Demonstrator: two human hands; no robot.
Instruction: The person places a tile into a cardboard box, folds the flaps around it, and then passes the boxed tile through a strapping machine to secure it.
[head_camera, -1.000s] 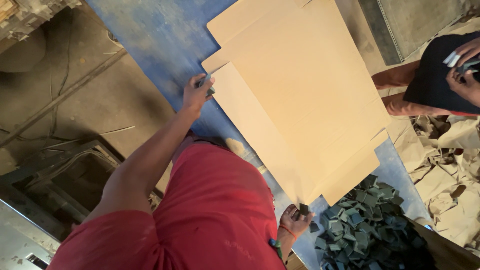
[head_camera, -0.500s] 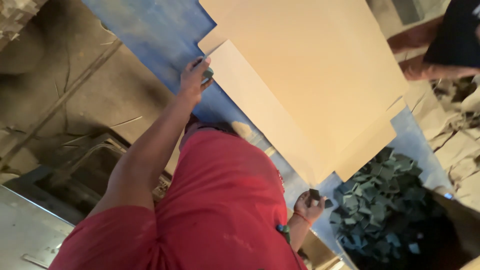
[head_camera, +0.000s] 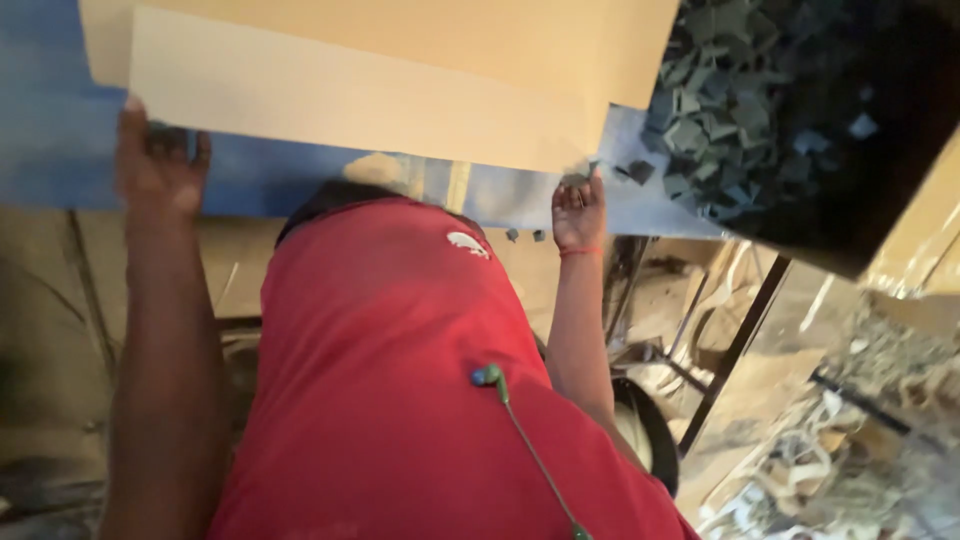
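Closest to me is my own red cotton shirt (head_camera: 390, 400), with a thin green earphone cord (head_camera: 520, 440) hanging across it. Past it my two bare arms reach forward to the near edge of a blue-covered worktable (head_camera: 60, 170).

My left hand (head_camera: 160, 165) sits at the near left corner of the stack of large tan cardboard sheets (head_camera: 380, 90). The fingers are loosely spread and curled up against the lowest sheet's edge; motion blur keeps me from telling whether they actually pinch it. My right hand (head_camera: 578, 212) is palm-up with the fingers half curled, its fingertips touching the near right corner of the same sheet, not clamped on it as far as I can see. A thin red band circles that wrist.

The sheets lie just ahead of both hands, long axis running left to right across the table, so each hand has one end of the near long edge; neither is clearly nearer. The board looks flat, stiff, matte and smooth, several layers offset from one another.

Farther right, touching the stack's corner, lies a heap of small dark grey-green offcut pieces (head_camera: 740, 110), angular and jumbled, a few strays near my right fingertips. Beyond the table's edge, below, is a dark metal frame leg (head_camera: 735, 350) amid pale scrap litter.
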